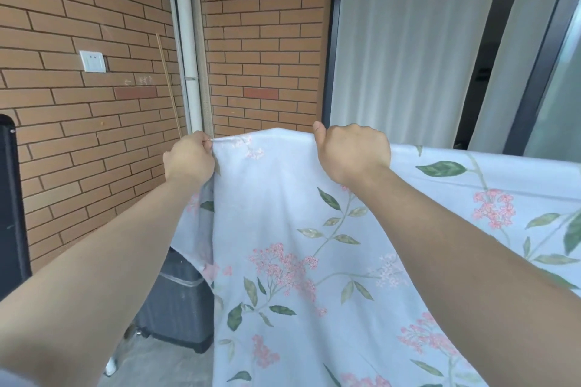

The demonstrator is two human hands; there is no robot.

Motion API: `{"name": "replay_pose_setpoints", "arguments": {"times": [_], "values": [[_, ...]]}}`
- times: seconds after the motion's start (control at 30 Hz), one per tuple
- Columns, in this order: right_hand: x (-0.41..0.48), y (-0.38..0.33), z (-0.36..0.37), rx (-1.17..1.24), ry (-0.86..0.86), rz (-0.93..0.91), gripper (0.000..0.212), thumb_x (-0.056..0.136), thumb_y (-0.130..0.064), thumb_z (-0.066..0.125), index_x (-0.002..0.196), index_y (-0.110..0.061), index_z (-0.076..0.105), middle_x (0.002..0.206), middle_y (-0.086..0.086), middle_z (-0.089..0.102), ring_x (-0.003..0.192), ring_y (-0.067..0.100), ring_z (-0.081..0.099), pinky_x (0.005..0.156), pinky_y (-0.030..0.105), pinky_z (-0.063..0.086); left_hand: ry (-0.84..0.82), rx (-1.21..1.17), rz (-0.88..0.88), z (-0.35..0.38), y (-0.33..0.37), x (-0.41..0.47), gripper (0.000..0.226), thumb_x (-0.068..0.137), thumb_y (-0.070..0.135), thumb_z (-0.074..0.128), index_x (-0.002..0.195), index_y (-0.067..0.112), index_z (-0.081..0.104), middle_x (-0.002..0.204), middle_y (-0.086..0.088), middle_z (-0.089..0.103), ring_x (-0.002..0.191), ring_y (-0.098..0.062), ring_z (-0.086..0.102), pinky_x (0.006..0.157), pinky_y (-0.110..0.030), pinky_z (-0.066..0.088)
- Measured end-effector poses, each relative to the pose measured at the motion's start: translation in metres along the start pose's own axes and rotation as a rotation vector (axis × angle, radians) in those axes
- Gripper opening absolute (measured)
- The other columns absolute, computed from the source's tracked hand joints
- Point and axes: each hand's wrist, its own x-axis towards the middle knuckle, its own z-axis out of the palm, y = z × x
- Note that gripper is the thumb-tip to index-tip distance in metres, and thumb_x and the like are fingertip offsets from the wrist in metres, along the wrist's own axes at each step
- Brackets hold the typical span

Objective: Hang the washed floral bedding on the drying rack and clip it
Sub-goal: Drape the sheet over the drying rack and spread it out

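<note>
The floral bedding (pixel 283 229) is pale blue with pink blossoms and green leaves. It hangs in front of me, and its top edge runs off to the right. My left hand (pixel 190 157) pinches the upper left corner of the fabric. My right hand (pixel 353 152) is closed over the top edge a little to the right, thumb pointing up. The drying rack is hidden under the cloth. No clip is visible.
A brick wall (pixel 94 104) with a white socket (pixel 92 61) and a white pipe (pixel 188 41) stands behind. A dark ribbed suitcase (pixel 176 302) sits on the floor at lower left. White curtains (pixel 408 41) and a dark door frame (pixel 534 72) lie to the right.
</note>
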Motion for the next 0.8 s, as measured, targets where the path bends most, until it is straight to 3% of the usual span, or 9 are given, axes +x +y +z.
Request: {"name": "replay_pose_setpoints", "arguments": {"times": [0.07,0.13,0.23,0.3,0.47,0.6,0.7,0.8], "values": [[-0.003,-0.003,0.009,-0.066,0.077,-0.028,0.054,0.106,-0.041,0.014,0.088,-0.017,0.059,0.08,0.006,0.064,0.077,0.032,0.062,0.072,0.036,0.043,0.039,0.077,0.023,0.006,0.006,-0.012,0.023,0.094,0.011,0.044,0.108,0.014,0.062,0.112,-0.013,0.064,0.106,-0.036,0.057,0.092,-0.043,0.034],[-0.012,-0.005,0.023,-0.042,0.18,-0.092,0.047,0.105,-0.039,0.024,0.113,-0.01,0.06,0.105,0.01,0.064,0.099,0.033,0.058,0.086,0.041,0.037,0.151,0.059,0.104,0.015,0.01,-0.03,0.032,0.089,0.008,0.046,0.119,0.011,0.057,0.122,-0.013,0.059,0.114,-0.036,0.052,0.097,-0.046,0.032],[-0.035,0.001,0.041,0.033,0.326,-0.283,0.053,0.102,-0.035,0.036,0.143,-0.004,0.046,0.147,0.012,0.048,0.14,0.032,0.039,0.115,0.049,0.026,0.288,-0.038,0.341,0.031,0.018,-0.066,0.05,0.084,0.005,0.049,0.134,0.008,0.049,0.144,-0.011,0.047,0.131,-0.031,0.042,0.108,-0.044,0.027],[-0.064,0.007,0.061,0.064,0.316,-0.394,0.053,0.102,-0.031,0.038,0.147,-0.004,0.043,0.157,0.014,0.036,0.148,0.031,0.029,0.12,0.054,0.019,0.232,0.023,0.515,0.053,0.016,-0.103,0.058,0.081,0.002,0.054,0.139,0.007,0.047,0.151,-0.012,0.041,0.139,-0.031,0.037,0.113,-0.045,0.026],[-0.162,0.04,0.136,0.126,0.087,-0.426,0.051,0.1,-0.027,0.043,0.145,-0.004,0.048,0.157,0.014,0.037,0.148,0.029,0.031,0.119,0.051,0.024,-0.048,0.12,0.876,0.122,-0.004,-0.21,0.055,0.081,0.001,0.057,0.135,0.004,0.056,0.151,-0.013,0.045,0.142,-0.032,0.04,0.115,-0.052,0.03],[-0.25,0.073,0.188,0.195,-0.118,-0.409,0.042,0.094,-0.019,0.052,0.132,-0.006,0.06,0.145,0.014,0.053,0.138,0.032,0.045,0.114,0.049,0.034,-0.435,0.201,1.04,0.17,-0.02,-0.274,0.054,0.074,0.001,0.052,0.127,0.007,0.063,0.147,-0.013,0.05,0.139,-0.033,0.045,0.112,-0.055,0.033],[-0.315,0.104,0.212,0.254,-0.296,-0.31,0.033,0.083,-0.018,0.063,0.114,-0.011,0.07,0.117,0.009,0.068,0.113,0.029,0.063,0.098,0.041,0.043,-0.715,0.304,1.143,0.2,-0.016,-0.304,0.051,0.072,0.009,0.043,0.118,0.009,0.064,0.134,-0.014,0.06,0.126,-0.035,0.056,0.108,-0.05,0.036],[-0.358,0.132,0.22,0.311,-0.576,-0.103,0.031,0.086,-0.019,0.063,0.115,-0.013,0.068,0.117,0.007,0.067,0.111,0.03,0.063,0.096,0.039,0.044,-0.915,0.417,1.255,0.224,-0.003,-0.331,0.051,0.068,0.014,0.039,0.11,0.012,0.067,0.116,-0.009,0.065,0.107,-0.032,0.062,0.099,-0.044,0.037]]}}
